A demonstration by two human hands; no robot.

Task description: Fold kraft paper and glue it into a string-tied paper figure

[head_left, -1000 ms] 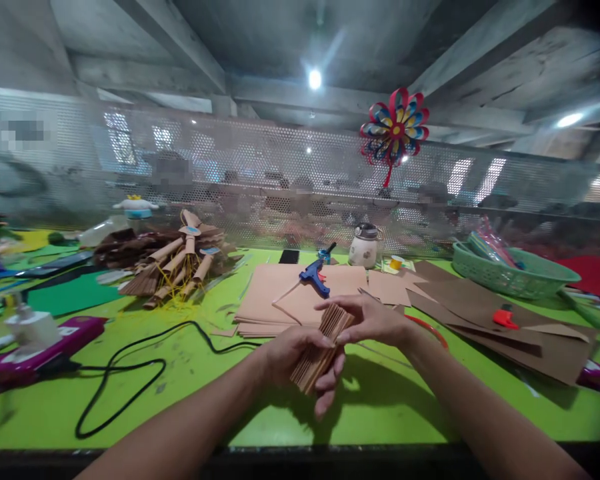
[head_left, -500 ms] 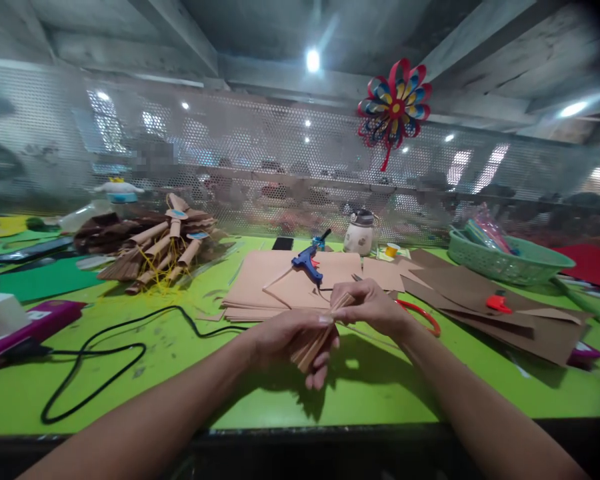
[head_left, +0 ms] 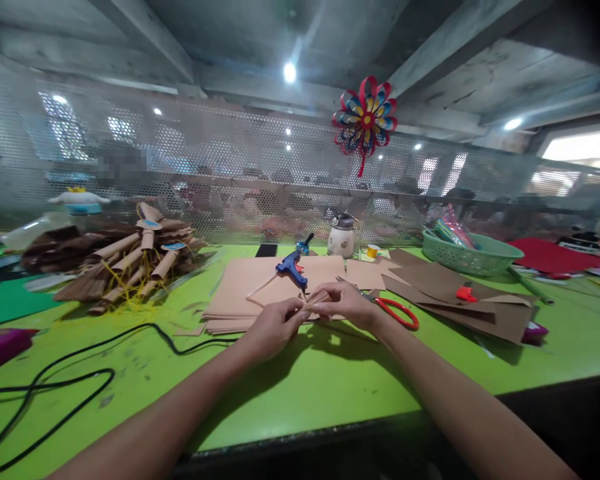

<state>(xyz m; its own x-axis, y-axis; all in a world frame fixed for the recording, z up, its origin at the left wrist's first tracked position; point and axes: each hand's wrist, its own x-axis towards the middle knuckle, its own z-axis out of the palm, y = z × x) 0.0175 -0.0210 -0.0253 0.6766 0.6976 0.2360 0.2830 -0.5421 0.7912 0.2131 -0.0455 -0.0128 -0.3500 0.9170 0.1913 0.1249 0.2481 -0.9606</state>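
Both my hands meet over the green table point(head_left: 300, 393), pinching one small pleated piece of brown paper point(head_left: 316, 298) between them. My left hand point(head_left: 274, 325) grips its near end with closed fingers. My right hand point(head_left: 344, 303) holds the far end, fingers closed round it. The folded piece is mostly hidden by the fingers. Just beyond my hands lies a stack of tan paper sheets point(head_left: 250, 288) with a blue glue gun point(head_left: 291, 267) resting on it. Red-handled scissors point(head_left: 397, 312) lie right beside my right wrist.
A pile of rolled brown paper pieces point(head_left: 130, 260) sits at the left. A black cable point(head_left: 80, 373) loops across the near left. Brown cardboard sheets point(head_left: 460, 303) and a green basket point(head_left: 467, 252) lie to the right. A white jar point(head_left: 341, 239) stands by the mesh screen.
My hands have moved away from me and lowered toward the paper stack. The pleated piece, earlier a wide fan, is now squeezed into a narrow bundle. The camera has turned rightwards.
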